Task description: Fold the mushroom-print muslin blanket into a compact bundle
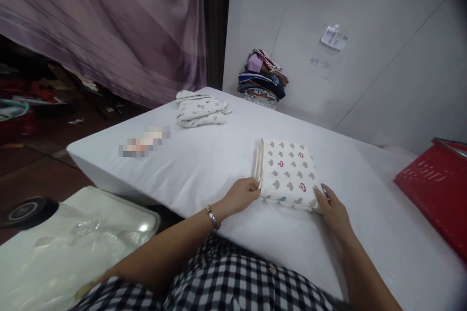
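Bare hands flank a thick, folded white cloth (290, 172) printed w/ grey and red mushrooms, seen on my remote feed. It lies flat on the near side of a smooth white table (219, 155), its soft layers stacked at the L edge. The pad is near-square, so I can't call its long axis for sure; mushroom caps point away from the wearer. The L hand (241, 195) pinches the near-L corner btwn thumb and curled fingers; the R hand (333, 211) has its thumb against the near-R corner, but I can't tell if its fingers grip. Rumpled print fabric (200, 109) sits far L; a glossy red bag (438, 184), far R.
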The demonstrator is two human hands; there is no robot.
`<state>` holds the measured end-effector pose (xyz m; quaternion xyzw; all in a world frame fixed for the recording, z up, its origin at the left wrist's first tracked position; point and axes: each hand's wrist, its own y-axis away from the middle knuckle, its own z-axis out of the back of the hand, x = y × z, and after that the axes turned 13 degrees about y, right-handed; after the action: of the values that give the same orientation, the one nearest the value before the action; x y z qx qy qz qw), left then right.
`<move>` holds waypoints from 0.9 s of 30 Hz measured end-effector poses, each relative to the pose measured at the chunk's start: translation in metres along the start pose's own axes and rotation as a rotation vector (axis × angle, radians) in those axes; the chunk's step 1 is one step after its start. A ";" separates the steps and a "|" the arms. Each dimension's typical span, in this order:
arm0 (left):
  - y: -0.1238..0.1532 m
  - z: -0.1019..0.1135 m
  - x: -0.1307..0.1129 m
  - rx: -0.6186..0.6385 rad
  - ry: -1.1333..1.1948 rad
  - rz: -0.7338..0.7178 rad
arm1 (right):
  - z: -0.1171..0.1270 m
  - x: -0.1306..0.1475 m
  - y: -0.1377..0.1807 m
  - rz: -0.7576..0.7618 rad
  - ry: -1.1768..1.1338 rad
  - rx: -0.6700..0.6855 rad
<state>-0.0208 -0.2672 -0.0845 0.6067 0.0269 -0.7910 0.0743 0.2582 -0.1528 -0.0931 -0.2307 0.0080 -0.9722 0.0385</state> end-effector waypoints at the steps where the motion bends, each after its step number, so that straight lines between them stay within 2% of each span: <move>1: 0.000 0.000 0.001 0.018 0.024 0.008 | 0.000 0.000 0.000 -0.005 -0.003 0.001; 6: -0.004 0.007 -0.006 0.127 0.061 -0.003 | -0.001 0.003 0.000 0.030 -0.004 -0.012; 11: -0.004 0.011 -0.012 -0.055 -0.146 -0.078 | -0.005 -0.001 -0.001 0.077 0.047 -0.039; 16: 0.001 0.011 -0.004 0.065 -0.127 0.013 | -0.005 -0.003 -0.003 0.097 0.069 -0.039; 22: 0.007 0.008 -0.007 -0.044 -0.410 -0.046 | -0.006 -0.004 -0.002 0.139 0.065 -0.060; 27: 0.010 0.004 -0.007 -0.095 -0.270 -0.225 | -0.005 -0.004 -0.003 0.125 -0.048 -0.087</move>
<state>-0.0217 -0.2772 -0.0758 0.4842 0.1217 -0.8663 0.0167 0.2595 -0.1498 -0.0997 -0.2543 0.0639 -0.9609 0.0890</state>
